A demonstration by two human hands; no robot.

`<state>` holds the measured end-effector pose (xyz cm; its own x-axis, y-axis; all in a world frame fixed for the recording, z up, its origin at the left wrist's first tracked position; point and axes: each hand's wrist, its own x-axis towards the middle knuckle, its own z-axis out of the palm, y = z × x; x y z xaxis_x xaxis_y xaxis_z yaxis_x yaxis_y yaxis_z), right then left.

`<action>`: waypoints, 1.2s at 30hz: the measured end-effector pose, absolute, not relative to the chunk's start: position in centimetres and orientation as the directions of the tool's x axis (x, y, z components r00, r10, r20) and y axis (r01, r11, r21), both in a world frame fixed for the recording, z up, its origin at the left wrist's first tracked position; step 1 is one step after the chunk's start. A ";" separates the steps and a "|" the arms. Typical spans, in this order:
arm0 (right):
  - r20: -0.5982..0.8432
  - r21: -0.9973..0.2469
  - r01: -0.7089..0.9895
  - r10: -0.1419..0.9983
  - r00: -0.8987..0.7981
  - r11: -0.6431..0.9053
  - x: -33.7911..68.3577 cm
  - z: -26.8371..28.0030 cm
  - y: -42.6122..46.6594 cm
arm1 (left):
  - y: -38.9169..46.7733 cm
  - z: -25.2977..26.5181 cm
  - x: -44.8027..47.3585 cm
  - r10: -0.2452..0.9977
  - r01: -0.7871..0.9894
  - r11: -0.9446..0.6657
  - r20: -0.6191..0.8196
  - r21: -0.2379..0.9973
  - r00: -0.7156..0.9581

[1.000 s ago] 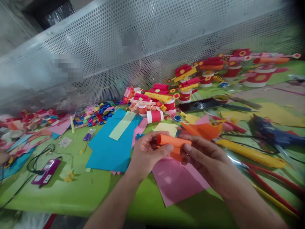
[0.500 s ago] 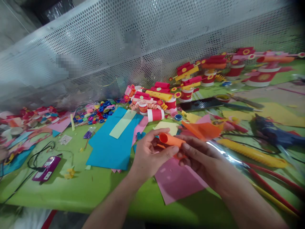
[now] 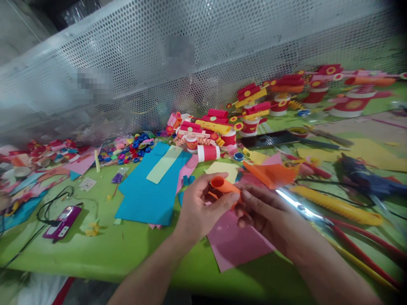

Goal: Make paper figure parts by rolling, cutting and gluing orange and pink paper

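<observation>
An orange paper roll [image 3: 224, 186] is held between my two hands, with its open round end facing left. My left hand [image 3: 203, 203] grips it, thumb along the near side and fingers behind. At its right end, my right hand [image 3: 265, 207] pinches the roll with thumb and fingertips, which hide that end. Under the hands lies a pink paper sheet [image 3: 238, 241]. Left of them are blue paper sheets [image 3: 152, 190] with a pale green strip [image 3: 165, 164] on top. A red and white paper cup [image 3: 209, 153] rests on its side just beyond.
Several decorated cups with paper rolls [image 3: 251, 110] stand along a perforated metal screen [image 3: 143, 63]. At right lie a blue glue gun [image 3: 365, 173], a yellow ridged piece [image 3: 340, 203] and red-handled scissors [image 3: 346, 237]. A purple power strip [image 3: 63, 222] sits at left, near bottle caps [image 3: 136, 146].
The orange roll has tilted, its open end now turned slightly more upward. My right fingers have shifted a little along its right end. Both hands keep their hold.
</observation>
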<state>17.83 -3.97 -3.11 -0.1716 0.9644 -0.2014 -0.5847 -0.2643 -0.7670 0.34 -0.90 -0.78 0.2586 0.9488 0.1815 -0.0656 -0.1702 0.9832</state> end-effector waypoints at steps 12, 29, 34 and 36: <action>0.002 -0.953 -0.299 0.983 0.184 0.058 17.9 -3.8 -4.1 | 0.4 -0.9 -0.1 0.961 -0.236 -0.014 0.078 0.972 0.266; 0.069 -0.937 -0.313 0.960 0.272 0.157 18.0 -3.8 -4.3 | 1.1 -1.1 -0.4 0.944 -0.079 0.011 0.015 0.997 0.328; 0.071 -0.939 -0.305 0.955 0.287 0.161 17.9 -3.7 -4.5 | 1.8 -1.3 -0.5 0.913 -0.256 0.278 -0.172 0.926 0.370; 0.073 -0.935 -0.312 0.953 0.294 0.168 17.8 -3.7 -4.5 | 2.0 -1.1 -0.7 0.901 -0.276 0.331 -0.215 0.902 0.378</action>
